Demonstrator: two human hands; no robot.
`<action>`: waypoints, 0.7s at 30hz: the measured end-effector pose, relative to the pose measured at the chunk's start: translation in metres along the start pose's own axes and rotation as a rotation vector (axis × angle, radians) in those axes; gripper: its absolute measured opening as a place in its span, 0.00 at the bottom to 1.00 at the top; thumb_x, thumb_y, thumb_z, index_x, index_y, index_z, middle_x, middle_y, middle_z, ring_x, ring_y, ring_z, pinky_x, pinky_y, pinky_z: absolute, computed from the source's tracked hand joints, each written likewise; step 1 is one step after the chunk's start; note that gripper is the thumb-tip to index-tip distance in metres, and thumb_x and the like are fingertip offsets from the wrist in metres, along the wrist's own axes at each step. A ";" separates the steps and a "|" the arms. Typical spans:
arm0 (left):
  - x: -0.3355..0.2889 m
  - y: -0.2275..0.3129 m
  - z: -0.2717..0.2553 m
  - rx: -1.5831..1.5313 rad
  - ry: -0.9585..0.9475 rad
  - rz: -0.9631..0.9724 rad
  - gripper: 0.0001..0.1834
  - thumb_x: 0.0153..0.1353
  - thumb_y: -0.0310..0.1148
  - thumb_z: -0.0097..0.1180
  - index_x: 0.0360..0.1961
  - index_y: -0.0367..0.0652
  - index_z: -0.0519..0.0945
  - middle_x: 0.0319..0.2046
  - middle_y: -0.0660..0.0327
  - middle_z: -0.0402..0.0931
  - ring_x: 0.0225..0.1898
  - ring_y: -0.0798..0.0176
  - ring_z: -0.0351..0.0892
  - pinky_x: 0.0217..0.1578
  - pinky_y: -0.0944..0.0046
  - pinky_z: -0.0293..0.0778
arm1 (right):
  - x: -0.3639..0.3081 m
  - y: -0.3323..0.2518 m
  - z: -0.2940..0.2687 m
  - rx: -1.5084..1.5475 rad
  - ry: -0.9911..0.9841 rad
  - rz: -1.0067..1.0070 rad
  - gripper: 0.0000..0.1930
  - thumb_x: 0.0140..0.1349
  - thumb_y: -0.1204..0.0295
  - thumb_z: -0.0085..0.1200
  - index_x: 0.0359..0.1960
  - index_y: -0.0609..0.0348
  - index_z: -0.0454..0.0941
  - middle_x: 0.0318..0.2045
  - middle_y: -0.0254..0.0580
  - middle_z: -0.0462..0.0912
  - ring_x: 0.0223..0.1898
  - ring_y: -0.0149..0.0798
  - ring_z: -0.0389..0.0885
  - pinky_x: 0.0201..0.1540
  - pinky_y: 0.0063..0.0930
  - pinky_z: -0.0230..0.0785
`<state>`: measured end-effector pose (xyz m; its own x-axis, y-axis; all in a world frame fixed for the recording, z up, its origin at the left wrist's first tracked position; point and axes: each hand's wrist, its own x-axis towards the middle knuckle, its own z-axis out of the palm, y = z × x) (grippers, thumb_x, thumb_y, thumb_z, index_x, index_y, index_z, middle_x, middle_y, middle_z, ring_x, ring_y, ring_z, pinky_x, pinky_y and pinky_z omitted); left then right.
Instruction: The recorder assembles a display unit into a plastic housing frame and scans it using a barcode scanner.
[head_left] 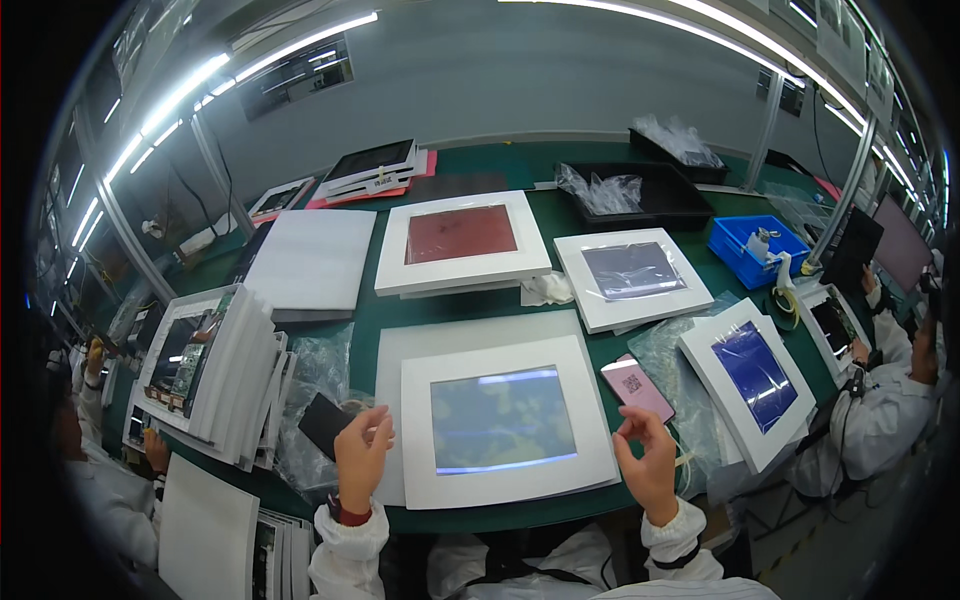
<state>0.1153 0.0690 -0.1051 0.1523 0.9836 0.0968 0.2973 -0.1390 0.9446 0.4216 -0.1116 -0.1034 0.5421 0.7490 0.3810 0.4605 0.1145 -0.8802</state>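
Note:
A white frame [508, 490] with a glossy screen [504, 422] in its middle lies before me on a larger white foam sheet [388, 372]. Pale greenish patches and bright light streaks show on the screen. My left hand [362, 458] hovers by the frame's left edge, fingers apart and slightly bent, holding nothing. Beside it a flat black rectangular thing [322, 425] rests on clear plastic wrap [310, 465]. At the frame's right edge my right hand [648, 465] is raised with loosely curled fingers and nothing in them. Just beyond it lies a pink flat rectangle [650, 392] with a square printed code.
Further back lie white frames with a red screen [460, 235] and a grey screen [632, 270]; a blue-screened one [755, 378] leans right. Stacked frames [205, 370] stand left. Behind are a black tray [660, 205] and a blue bin [745, 260]. Co-workers sit at both sides.

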 end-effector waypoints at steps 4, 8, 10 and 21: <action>-0.041 -0.025 0.013 0.042 0.125 0.083 0.12 0.60 0.26 0.53 0.45 0.35 0.76 0.34 0.60 0.75 0.27 0.72 0.73 0.23 0.74 0.70 | -0.038 0.032 0.007 0.120 0.155 0.171 0.16 0.50 0.86 0.54 0.43 0.66 0.75 0.29 0.36 0.76 0.32 0.27 0.76 0.40 0.20 0.69; -0.066 -0.059 0.013 0.061 0.282 0.136 0.09 0.63 0.26 0.50 0.43 0.36 0.74 0.27 0.68 0.65 0.21 0.78 0.60 0.20 0.77 0.56 | -0.050 0.048 0.013 0.133 0.242 0.176 0.16 0.50 0.87 0.53 0.43 0.66 0.74 0.30 0.36 0.76 0.33 0.28 0.76 0.40 0.20 0.69; -0.072 -0.071 0.016 0.042 0.278 0.105 0.08 0.64 0.27 0.50 0.43 0.37 0.73 0.27 0.69 0.65 0.20 0.80 0.58 0.20 0.77 0.53 | -0.051 0.056 0.021 0.148 0.304 0.155 0.16 0.50 0.87 0.53 0.43 0.65 0.75 0.29 0.36 0.75 0.32 0.28 0.75 0.39 0.20 0.68; -0.064 -0.102 0.020 -0.166 0.448 0.123 0.05 0.67 0.30 0.47 0.39 0.40 0.71 0.22 0.74 0.62 0.16 0.83 0.52 0.15 0.78 0.46 | -0.053 0.068 0.019 0.166 0.312 0.184 0.10 0.51 0.83 0.56 0.37 0.65 0.73 0.28 0.34 0.74 0.32 0.27 0.72 0.39 0.20 0.65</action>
<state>0.0941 0.0175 -0.2137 -0.2541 0.9188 0.3019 0.1424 -0.2732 0.9514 0.4105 -0.1311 -0.1886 0.8043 0.5354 0.2576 0.2294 0.1202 -0.9659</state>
